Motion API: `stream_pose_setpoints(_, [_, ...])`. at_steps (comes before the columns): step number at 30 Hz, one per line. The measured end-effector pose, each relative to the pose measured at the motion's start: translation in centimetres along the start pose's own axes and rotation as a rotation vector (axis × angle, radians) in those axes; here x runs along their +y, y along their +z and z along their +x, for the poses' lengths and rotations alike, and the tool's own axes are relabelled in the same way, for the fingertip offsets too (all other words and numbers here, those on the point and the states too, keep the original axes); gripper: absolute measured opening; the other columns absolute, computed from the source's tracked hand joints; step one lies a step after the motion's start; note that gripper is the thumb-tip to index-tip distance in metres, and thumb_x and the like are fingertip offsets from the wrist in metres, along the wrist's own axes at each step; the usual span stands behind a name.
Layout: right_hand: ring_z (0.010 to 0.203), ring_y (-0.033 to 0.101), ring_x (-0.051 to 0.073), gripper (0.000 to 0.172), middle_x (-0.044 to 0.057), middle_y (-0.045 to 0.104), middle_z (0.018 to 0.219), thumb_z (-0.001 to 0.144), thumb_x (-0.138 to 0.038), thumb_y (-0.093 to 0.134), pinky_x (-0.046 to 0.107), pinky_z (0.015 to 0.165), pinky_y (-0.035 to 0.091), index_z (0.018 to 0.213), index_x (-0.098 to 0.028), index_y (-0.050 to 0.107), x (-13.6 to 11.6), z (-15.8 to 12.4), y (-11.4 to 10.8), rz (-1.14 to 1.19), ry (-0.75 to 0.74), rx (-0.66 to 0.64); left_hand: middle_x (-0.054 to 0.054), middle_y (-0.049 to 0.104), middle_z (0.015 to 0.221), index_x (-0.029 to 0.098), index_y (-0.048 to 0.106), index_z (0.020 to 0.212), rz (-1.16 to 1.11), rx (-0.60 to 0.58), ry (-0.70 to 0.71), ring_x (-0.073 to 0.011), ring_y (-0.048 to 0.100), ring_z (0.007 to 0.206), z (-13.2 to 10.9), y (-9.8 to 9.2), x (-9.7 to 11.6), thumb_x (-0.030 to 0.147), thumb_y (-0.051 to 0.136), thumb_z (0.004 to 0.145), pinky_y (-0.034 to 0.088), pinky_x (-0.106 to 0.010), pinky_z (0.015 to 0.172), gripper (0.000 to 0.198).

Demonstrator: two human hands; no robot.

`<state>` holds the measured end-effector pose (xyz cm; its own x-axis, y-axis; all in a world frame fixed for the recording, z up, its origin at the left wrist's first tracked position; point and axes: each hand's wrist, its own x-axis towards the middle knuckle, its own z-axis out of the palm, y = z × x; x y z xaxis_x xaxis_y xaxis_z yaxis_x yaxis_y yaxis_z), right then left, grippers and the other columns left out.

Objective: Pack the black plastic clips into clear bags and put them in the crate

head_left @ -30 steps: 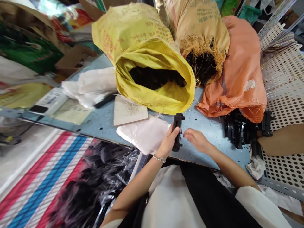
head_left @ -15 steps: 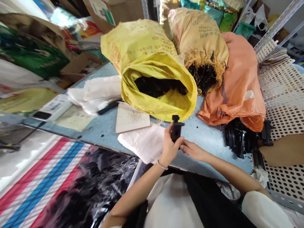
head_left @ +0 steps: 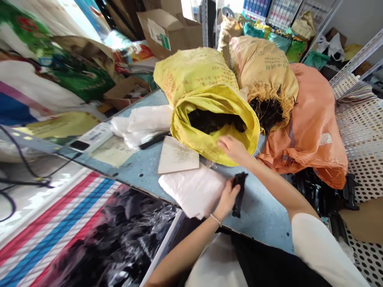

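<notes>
Currently, left hand point(head_left: 228, 199) clenched on a black plastic part point(head_left: 238, 195), right hand point(head_left: 235, 149) open at the yellow woven sack point(head_left: 209, 87), black parts point(head_left: 215, 121) filling it, another heap point(head_left: 317, 197) beside the orange sack point(head_left: 311, 127).

Bright, flat indoor light fills the scene, and the shadows are soft. Up and left of the yellow sack point(head_left: 203, 75), a bright patch point(head_left: 76, 16) looks washed out. Shadow is deepest inside the sack's mouth, where detail disappears. Just below the sack, the white plastic bag point(head_left: 191, 191) has a soft sheen, and the black plastic piece point(head_left: 239, 195) looks almost solid dark. The wide lens distorts the edges: right of the sack, the metal shelf point(head_left: 356, 59) leans steeply, and left of it, the striped mat point(head_left: 56, 227) stretches.
</notes>
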<state>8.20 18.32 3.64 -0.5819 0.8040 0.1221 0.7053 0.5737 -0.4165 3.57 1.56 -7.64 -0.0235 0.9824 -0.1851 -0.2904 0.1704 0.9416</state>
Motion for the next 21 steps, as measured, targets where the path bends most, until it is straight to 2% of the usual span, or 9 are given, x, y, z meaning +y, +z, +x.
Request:
stream_pose_setpoints(2, [0.12, 0.054, 0.029, 0.04, 0.017, 0.053, 0.14, 0.102, -0.022, 0.047, 0.038, 0.091, 0.047, 0.142, -0.017, 0.049, 0.0, 5.5, 0.6, -0.106, 0.027, 0.099, -0.015, 0.069, 0.108, 0.021, 0.067, 0.118, 0.146, -0.069, 0.056, -0.0392, 0.068, 0.105, -0.5, 2.2, -0.8, 0.042, 0.064, 0.085, 0.053, -0.058, 0.097, 0.039])
stream_pose_setpoints(4, [0.126, 0.049, 0.031, 0.047, 0.02, 0.044, 0.149, 0.099, -0.014, 0.048, 0.041, 0.095, 0.047, 0.146, -0.015, 0.044, 0.0, 9.5, 1.5, -0.16, 0.063, 0.056, -0.018, 0.067, 0.119, 0.024, 0.071, 0.113, 0.232, -0.08, 0.151, -0.0439, 0.061, 0.118, -0.5, 3.6, -1.1, 0.037, 0.068, 0.082, 0.042, -0.064, 0.11, 0.034])
stream_pose_setpoints(6, [0.122, 0.052, 0.032, 0.043, 0.023, 0.05, 0.142, 0.097, -0.008, 0.046, 0.043, 0.095, 0.048, 0.14, -0.009, 0.05, 0.1, 11.2, 2.2, -0.17, 0.086, 0.001, -0.019, 0.064, 0.124, 0.027, 0.073, 0.108, 0.223, -0.052, 0.21, -0.0455, 0.056, 0.126, 0.1, 3.2, -0.8, 0.033, 0.072, 0.078, 0.034, -0.067, 0.115, 0.031])
stream_pose_setpoints(8, [0.115, 0.057, 0.031, 0.034, 0.023, 0.058, 0.13, 0.097, -0.008, 0.046, 0.043, 0.095, 0.048, 0.13, -0.005, 0.056, 0.5, 10.6, 2.4, -0.167, 0.093, -0.007, -0.018, 0.066, 0.121, 0.026, 0.072, 0.108, 0.181, -0.021, 0.19, -0.0443, 0.056, 0.126, 1.4, 1.4, -0.1, 0.035, 0.075, 0.077, 0.033, -0.068, 0.116, 0.032])
stream_pose_setpoints(12, [0.105, 0.062, 0.026, 0.025, 0.015, 0.065, 0.117, 0.095, -0.026, 0.06, 0.041, 0.095, 0.048, 0.115, -0.013, 0.061, 1.4, 2.5, 2.4, 0.097, 0.185, 0.185, -0.014, 0.065, 0.128, 0.022, 0.06, 0.127, -0.002, 0.015, 0.124, -0.0342, 0.06, 0.125, 4.4, -2.9, 2.7, 0.054, 0.064, 0.088, 0.039, -0.06, 0.114, 0.051])
stream_pose_setpoints(14, [0.095, 0.064, 0.023, 0.027, 0.009, 0.068, 0.106, 0.093, -0.036, 0.063, 0.039, 0.087, 0.051, 0.112, -0.018, 0.061, 1.1, -3.5, 2.6, 0.323, 0.235, 0.272, -0.014, 0.058, 0.139, 0.024, 0.048, 0.139, -0.237, 0.064, 0.123, -0.0283, 0.059, 0.127, 5.5, -3.5, 4.6, 0.061, 0.063, 0.086, 0.043, -0.052, 0.113, 0.066])
stream_pose_setpoints(16, [0.083, 0.064, 0.021, 0.03, 0.006, 0.069, 0.096, 0.092, -0.043, 0.063, 0.035, 0.076, 0.053, 0.11, -0.019, 0.062, 0.4, -9.4, 2.6, 0.471, 0.256, 0.265, -0.011, 0.059, 0.138, 0.026, 0.044, 0.139, -0.435, 0.108, 0.137, -0.0237, 0.062, 0.124, 5.6, -3.1, 6.3, 0.063, 0.067, 0.083, 0.048, -0.044, 0.107, 0.07])
stream_pose_setpoints(19, [0.072, 0.062, 0.018, 0.028, 0.003, 0.066, 0.081, 0.101, -0.045, 0.049, 0.033, 0.07, 0.05, 0.1, -0.021, 0.064, -0.6, -14.8, 1.4, 0.496, 0.15, 0.117, -0.006, 0.071, 0.101, 0.02, 0.055, 0.117, -0.425, 0.068, 0.061, -0.0206, 0.071, 0.092, 4.1, -1.8, 8.2, 0.06, 0.068, 0.083, 0.057, -0.034, 0.08, 0.055])
stream_pose_setpoints(21, [0.079, 0.061, 0.021, 0.034, 0.006, 0.066, 0.085, 0.103, -0.046, 0.043, 0.036, 0.074, 0.05, 0.099, -0.021, 0.064, -0.6, -15.6, -0.3, 0.332, 0.071, 0.17, -0.002, 0.068, 0.075, 0.017, 0.057, 0.105, -0.301, -0.035, -0.041, -0.0183, 0.068, 0.067, 2.2, -1.3, 8.7, 0.06, 0.067, 0.083, 0.054, -0.029, 0.06, 0.049])
